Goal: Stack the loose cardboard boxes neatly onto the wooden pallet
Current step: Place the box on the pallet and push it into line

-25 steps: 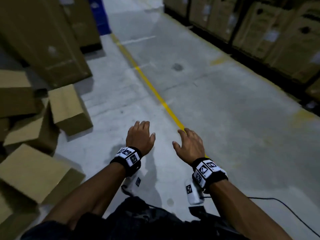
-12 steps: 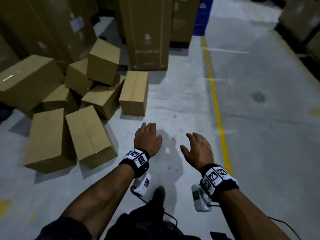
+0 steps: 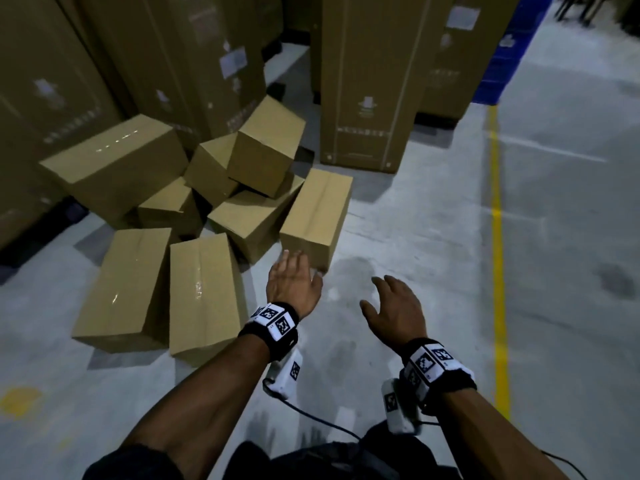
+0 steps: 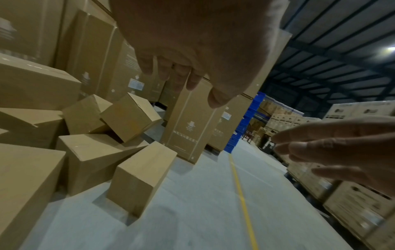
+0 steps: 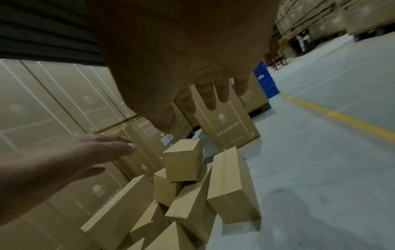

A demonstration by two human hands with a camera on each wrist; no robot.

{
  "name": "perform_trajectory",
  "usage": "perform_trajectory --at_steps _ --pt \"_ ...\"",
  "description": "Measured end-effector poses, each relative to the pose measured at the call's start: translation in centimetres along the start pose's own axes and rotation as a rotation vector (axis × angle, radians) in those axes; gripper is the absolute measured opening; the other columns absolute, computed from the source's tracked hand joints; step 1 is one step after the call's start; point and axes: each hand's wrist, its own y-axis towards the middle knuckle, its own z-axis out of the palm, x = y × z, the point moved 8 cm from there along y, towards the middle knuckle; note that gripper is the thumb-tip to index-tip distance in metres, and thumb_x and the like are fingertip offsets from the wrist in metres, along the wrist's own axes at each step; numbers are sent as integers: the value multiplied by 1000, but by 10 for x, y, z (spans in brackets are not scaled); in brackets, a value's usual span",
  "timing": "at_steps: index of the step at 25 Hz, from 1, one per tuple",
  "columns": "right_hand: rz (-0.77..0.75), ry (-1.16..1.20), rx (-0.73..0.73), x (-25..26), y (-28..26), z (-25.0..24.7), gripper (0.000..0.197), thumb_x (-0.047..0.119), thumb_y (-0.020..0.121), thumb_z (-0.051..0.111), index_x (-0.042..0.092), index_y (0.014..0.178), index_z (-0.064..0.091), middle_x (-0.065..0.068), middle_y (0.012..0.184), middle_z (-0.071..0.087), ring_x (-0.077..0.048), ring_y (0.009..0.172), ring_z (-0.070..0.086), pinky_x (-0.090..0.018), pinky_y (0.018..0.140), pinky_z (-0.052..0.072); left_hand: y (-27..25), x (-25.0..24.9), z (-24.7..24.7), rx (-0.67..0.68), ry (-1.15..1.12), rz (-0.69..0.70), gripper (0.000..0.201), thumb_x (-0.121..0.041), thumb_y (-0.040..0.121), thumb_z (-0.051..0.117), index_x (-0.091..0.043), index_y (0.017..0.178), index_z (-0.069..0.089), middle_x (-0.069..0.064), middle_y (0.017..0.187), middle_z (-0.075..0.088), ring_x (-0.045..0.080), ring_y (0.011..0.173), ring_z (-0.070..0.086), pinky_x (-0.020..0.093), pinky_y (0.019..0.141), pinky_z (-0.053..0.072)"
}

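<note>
A jumbled pile of several plain cardboard boxes [image 3: 194, 216] lies on the grey floor left of centre. The nearest long box [image 3: 317, 216] lies flat at the pile's right edge, also seen as the long box [image 4: 141, 175] and the long box [image 5: 232, 187] in the wrist views. My left hand [image 3: 294, 284] reaches out with fingers extended just short of its near end, holding nothing. My right hand [image 3: 394, 306] hovers empty over bare floor to the right, fingers spread. No wooden pallet is in view.
Tall printed cartons [image 3: 363, 81] stand in rows behind the pile. A yellow floor line [image 3: 497, 216] runs down the aisle on the right. Blue crates [image 3: 505, 53] stand far right at the back. More stacked cartons [image 4: 352, 203] line the aisle's other side.
My view has swung left and closer, bringing the box pile to the centre. Both hands have moved forward toward the long box at the pile's right edge, still empty.
</note>
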Motion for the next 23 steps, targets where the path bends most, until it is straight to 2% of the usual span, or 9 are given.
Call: perform_trajectory --at_steps 6,9,11,14,18,23 --pt "-147 0 75 3 153 -6 62 44 98 54 13 151 41 -15 155 41 -32 145 34 -41 117 28 113 11 -3 -39 6 -167 60 -40 101 40 -9 152 29 12 160 29 27 150 18 40 120 18" --pt "-232 -8 125 7 235 -14 62 45 96 51 12 148 45 -17 150 46 -34 139 40 -43 113 33 171 17 -12 -70 6 -277 58 -40 100 42 -8 148 35 13 154 38 30 146 27 42 118 25" --pt "-274 0 165 16 286 -24 62 46 96 48 15 150 42 -15 154 41 -33 142 36 -42 115 31 204 23 -27 -87 -6 -359 56 -40 99 44 -8 145 38 14 151 43 31 143 31 42 116 29" --pt "-342 5 192 34 356 -41 58 44 99 49 18 151 40 -11 156 39 -30 143 34 -39 116 28 250 34 -50 -129 -37 -458 58 -40 99 45 -9 147 37 14 151 43 31 144 30 43 115 29" --pt "-387 20 207 61 426 -50 56 43 99 51 18 148 44 -9 154 42 -29 141 36 -39 115 29 299 57 -70 -159 -69 -550 57 -39 100 45 -9 147 36 14 151 42 30 144 30 42 116 28" --pt "-332 22 294 98 520 -33 57 44 100 50 21 151 40 -7 156 39 -29 143 34 -39 116 29 377 111 -74 -132 -159 -624 57 -40 101 44 -7 146 38 15 151 42 30 143 31 43 115 30"
